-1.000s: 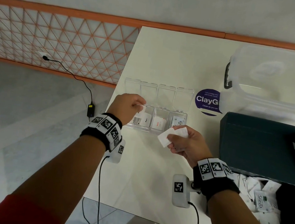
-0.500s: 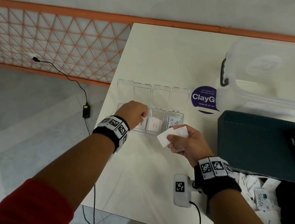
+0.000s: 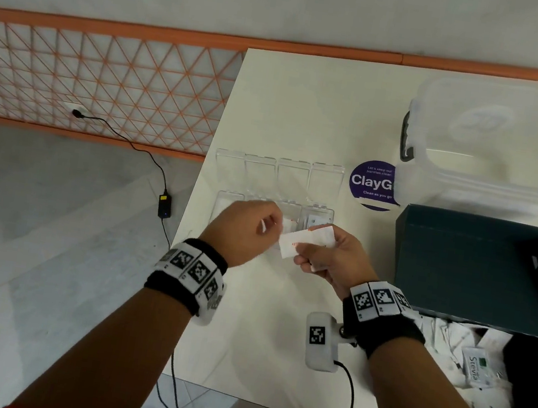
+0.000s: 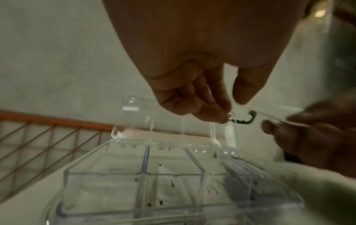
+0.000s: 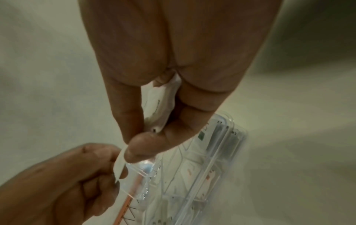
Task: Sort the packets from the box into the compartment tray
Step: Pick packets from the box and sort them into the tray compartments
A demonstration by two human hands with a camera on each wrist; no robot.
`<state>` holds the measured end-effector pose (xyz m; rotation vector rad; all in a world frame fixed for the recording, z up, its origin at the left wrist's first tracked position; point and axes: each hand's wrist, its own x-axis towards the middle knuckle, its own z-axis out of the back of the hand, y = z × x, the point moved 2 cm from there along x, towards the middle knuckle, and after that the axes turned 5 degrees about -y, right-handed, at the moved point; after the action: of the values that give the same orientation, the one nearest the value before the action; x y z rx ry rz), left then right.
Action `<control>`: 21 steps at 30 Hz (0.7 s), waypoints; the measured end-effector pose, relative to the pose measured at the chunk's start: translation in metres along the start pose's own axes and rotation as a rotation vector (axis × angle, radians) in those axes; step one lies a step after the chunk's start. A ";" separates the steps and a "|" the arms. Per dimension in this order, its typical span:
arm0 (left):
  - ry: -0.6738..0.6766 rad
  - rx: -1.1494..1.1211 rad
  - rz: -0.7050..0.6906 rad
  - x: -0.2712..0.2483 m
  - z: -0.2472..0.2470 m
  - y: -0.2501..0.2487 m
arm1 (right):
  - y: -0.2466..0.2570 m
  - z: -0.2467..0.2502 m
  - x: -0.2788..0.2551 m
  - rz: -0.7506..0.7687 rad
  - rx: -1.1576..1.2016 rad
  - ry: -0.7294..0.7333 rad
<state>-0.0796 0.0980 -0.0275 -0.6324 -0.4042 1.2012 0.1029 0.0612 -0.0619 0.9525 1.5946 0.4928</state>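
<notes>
**White Packet at the Hand-Over Point: Risks**

White paper is the material you are handling, and it bends easily. Work through the scene from left to right.

1. Your left hand (image 3: 250, 227) hovers above the clear compartment tray (image 3: 225, 199). Its fingers are curled and its fingertips (image 5: 115, 153) meet the left edge of the white packet (image 3: 305, 243). The right wrist view suggests a pinch is forming there, but blur prevents confirmation.
2. The white packet sits in the air between both hands, just above the near row of the tray. It is not yet in any compartment.
3. Your right hand (image 3: 329, 257) pinches the packet's right part between thumb and fingers. A second packet (image 5: 161, 105) is tucked against the palm of the same hand.
4. The dark box (image 3: 479, 268) stands open at the right, with more packets (image 3: 476, 364) lying in it. Sorting is therefore well short of complete.

**Possible faults**

- Releasing with the right hand before the left hand has a firm pinch probably drops the packet into the wrong compartment or onto the table (image 3: 308, 112).
- Opening the right fingers too far may also free the tucked packet.
- The printed side faces away from the head view; check the type before placing, or it may be missorted.
- Pressing down on the light tray could shift it.
</notes>
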 end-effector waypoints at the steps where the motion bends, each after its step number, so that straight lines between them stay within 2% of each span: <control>1: 0.055 0.005 -0.011 -0.005 -0.002 -0.007 | 0.001 -0.002 -0.001 0.010 0.002 0.010; 4: 0.086 -0.072 0.039 -0.008 -0.009 -0.013 | 0.003 -0.003 -0.003 0.025 0.014 0.034; 7: 0.002 -0.342 0.164 -0.007 -0.009 -0.012 | 0.003 0.001 -0.007 0.027 0.032 0.037; 9: -0.030 -0.399 0.191 -0.004 -0.007 -0.012 | 0.003 0.007 -0.010 0.028 0.036 0.018; 15: -0.103 -0.253 0.200 0.015 0.001 0.003 | 0.000 0.021 -0.020 -0.012 0.085 -0.016; 18: -0.070 -0.121 0.214 0.025 0.005 0.011 | 0.000 0.026 -0.020 -0.052 0.155 -0.024; 21: -0.008 0.006 0.231 0.034 0.004 0.014 | -0.003 0.029 -0.020 -0.040 0.127 -0.002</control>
<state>-0.0816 0.1343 -0.0350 -0.6827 -0.3412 1.4242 0.1298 0.0384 -0.0597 1.0130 1.6558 0.3662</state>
